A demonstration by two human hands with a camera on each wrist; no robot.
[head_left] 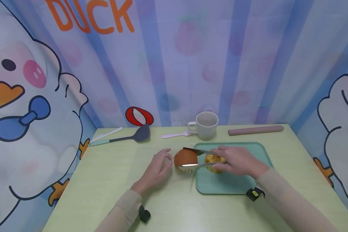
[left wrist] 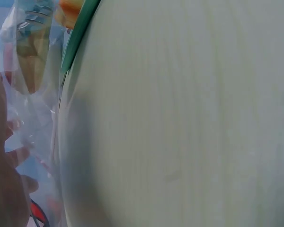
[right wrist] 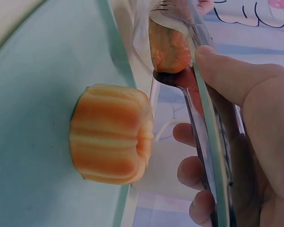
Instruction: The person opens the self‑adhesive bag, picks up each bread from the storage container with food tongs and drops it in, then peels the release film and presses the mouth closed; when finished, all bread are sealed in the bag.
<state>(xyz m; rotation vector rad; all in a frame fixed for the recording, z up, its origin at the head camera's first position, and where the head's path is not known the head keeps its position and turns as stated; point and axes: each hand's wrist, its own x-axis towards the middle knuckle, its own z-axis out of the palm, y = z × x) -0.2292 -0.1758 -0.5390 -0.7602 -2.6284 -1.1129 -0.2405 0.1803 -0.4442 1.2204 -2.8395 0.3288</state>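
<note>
My right hand (head_left: pixel 235 161) grips metal tongs (head_left: pixel 206 165), whose slotted ends clasp a round brown bun (head_left: pixel 185 158) at the tray's left edge. The right wrist view shows the thumb along one mint-edged arm of the tongs and the fingers curled round the other. Clear plastic film, like a bag (left wrist: pixel 35 113), surrounds the bun in the left wrist view. Left of the bun, my left hand (head_left: pixel 156 167) rests with fingers loosely bent and apart, against the film. On the green tray (head_left: pixel 229 185) lies a ridged golden bread roll (right wrist: pixel 111 135), partly behind the tongs in the head view.
Along the table's back edge are a white mug (head_left: pixel 207 125), a pale pink fork (head_left: pixel 177 134), a grey spatula (head_left: pixel 140 133), a white utensil (head_left: pixel 107 133) and a pinkish rod (head_left: pixel 255 130). A printed curtain (head_left: pixel 177 64) stands behind the table.
</note>
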